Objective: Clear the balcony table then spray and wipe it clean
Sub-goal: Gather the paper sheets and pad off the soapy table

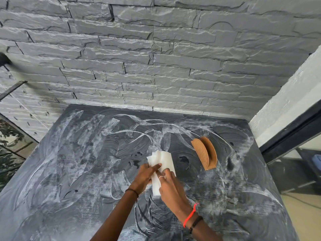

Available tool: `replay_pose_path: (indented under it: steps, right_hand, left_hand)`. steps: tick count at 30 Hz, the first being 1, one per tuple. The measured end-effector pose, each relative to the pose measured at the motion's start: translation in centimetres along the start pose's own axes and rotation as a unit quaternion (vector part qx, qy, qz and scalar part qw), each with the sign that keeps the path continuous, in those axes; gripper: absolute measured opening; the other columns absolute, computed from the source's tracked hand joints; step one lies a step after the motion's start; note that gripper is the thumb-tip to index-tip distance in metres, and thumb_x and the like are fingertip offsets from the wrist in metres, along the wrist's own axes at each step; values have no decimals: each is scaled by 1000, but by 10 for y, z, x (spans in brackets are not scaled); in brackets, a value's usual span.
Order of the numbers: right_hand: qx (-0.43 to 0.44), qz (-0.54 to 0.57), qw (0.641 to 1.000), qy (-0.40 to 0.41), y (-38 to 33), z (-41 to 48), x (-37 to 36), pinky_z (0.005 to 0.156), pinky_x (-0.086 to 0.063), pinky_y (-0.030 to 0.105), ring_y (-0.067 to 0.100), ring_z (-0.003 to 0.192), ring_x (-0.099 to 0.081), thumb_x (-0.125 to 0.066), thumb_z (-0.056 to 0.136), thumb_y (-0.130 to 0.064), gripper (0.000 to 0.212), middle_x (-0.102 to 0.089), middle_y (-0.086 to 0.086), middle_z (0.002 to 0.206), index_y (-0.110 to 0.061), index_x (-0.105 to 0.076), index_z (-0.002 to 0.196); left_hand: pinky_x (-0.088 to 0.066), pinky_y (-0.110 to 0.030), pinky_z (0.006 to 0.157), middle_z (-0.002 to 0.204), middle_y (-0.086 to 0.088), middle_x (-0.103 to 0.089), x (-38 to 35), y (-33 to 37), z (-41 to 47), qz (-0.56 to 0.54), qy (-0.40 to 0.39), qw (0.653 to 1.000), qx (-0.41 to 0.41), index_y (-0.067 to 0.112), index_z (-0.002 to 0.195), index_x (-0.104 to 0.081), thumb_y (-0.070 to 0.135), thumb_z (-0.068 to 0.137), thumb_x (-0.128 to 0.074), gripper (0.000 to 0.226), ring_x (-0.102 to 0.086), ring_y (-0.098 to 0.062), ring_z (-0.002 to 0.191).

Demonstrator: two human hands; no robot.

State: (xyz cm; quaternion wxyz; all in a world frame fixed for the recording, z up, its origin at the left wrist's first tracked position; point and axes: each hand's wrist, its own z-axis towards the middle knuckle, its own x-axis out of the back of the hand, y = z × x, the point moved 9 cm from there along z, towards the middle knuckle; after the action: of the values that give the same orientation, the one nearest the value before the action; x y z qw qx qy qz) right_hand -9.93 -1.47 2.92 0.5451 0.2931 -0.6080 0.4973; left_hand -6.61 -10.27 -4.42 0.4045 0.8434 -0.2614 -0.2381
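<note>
The fingers (155, 166) of the left hand (146, 176) and right hand (171, 186) are clamped on a white folded cloth (163, 158), held between them over the dark grey balcony table (52, 171); a loose fold could slip free, or a damp pass could smear the white soapy streaks (97, 129) spread round the fingers. Just beyond the fingers to the right lies a brown oval scrubbing brush (204, 153), which a wide wipe might knock off; farther out stand a grey stone-block wall (156, 58), a white pillar (286, 110) and a glass railing (10, 133)
</note>
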Motion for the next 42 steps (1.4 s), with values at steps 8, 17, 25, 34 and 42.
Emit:
replay_pose_path:
  steps: [8,17,25,34,42]
  right_hand:
    - [-233,389,886,93,88,-6,11,78,-47,16,14,98,-58,-64,91,-25,31,-59,3,115,-16,-58,119]
    - [-304,738,588,-130,82,-18,-47,93,-53,44,22,115,-63,-53,94,-42,36,-68,6,121,-19,-69,117]
    - [-355,579,732,49,93,-10,-24,66,-54,20,20,90,-66,-75,78,-3,41,-70,11,108,-8,-59,116]
    - [-408,376,830,62,100,-20,-21,61,-44,22,14,78,-58,-55,90,-10,21,-70,8,103,-9,-68,106]
    - [-403,464,766,189,96,-36,-1,76,-45,18,3,89,-59,-60,94,-24,23,-66,-5,100,-13,-69,112]
  left_hand:
    - [-56,-32,70,100,-14,-70,14,8,-3,-37,-5,999,18,0,110,-63,11,92,-62,22,-67,-21,82]
    - [-61,-32,75,109,-13,-74,2,14,-7,-41,-100,992,59,1,116,-64,12,90,-64,28,-72,-21,90]
    - [-60,-26,61,98,-11,-70,18,13,-8,-3,-54,998,42,0,116,-59,7,96,-56,22,-67,-21,82]
    - [-59,-28,56,93,-9,-71,22,9,-4,15,-68,996,62,4,106,-61,7,95,-58,12,-68,-19,79]
    - [-58,-30,58,93,-8,-71,19,16,-6,47,-79,994,58,7,108,-60,9,96,-56,12,-69,-19,80]
